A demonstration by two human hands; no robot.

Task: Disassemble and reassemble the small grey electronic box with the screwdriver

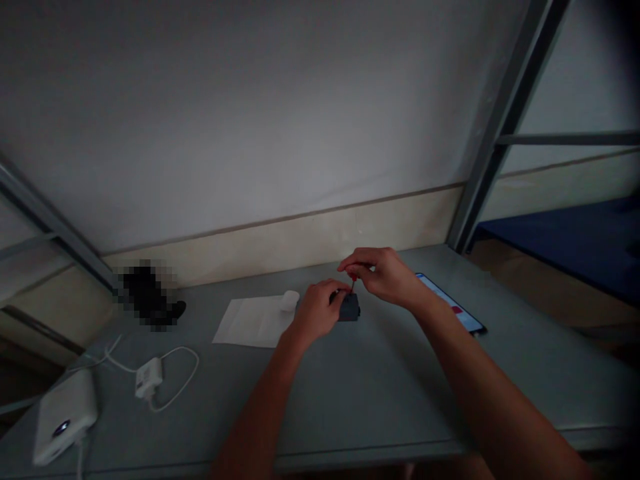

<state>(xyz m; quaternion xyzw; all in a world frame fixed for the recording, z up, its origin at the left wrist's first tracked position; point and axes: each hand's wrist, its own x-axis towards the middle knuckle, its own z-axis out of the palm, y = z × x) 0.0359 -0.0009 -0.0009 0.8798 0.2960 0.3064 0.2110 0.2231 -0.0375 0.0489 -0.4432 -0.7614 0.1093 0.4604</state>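
A small dark grey box-shaped device [349, 309] rests on the grey table, a little right of the view's middle. My left hand [320, 307] is closed around its left part, fingers on top, so much of the device is hidden. In my right hand [383, 275] is a screwdriver [353, 277] with a red handle and a thin shaft. It stands nearly upright, its tip down at the top of the device. Left of my left hand lies a white paper sheet [250, 321] with a small white roll-like piece [289, 301] on its corner.
A phone [453, 305] with a lit screen lies right, beside my right forearm. At left are a white power bank [66, 415], a white adapter [149, 377] with looped cable and a blurred dark object [147, 297]. A wall [300, 240] and metal posts [483, 167] bound the table.
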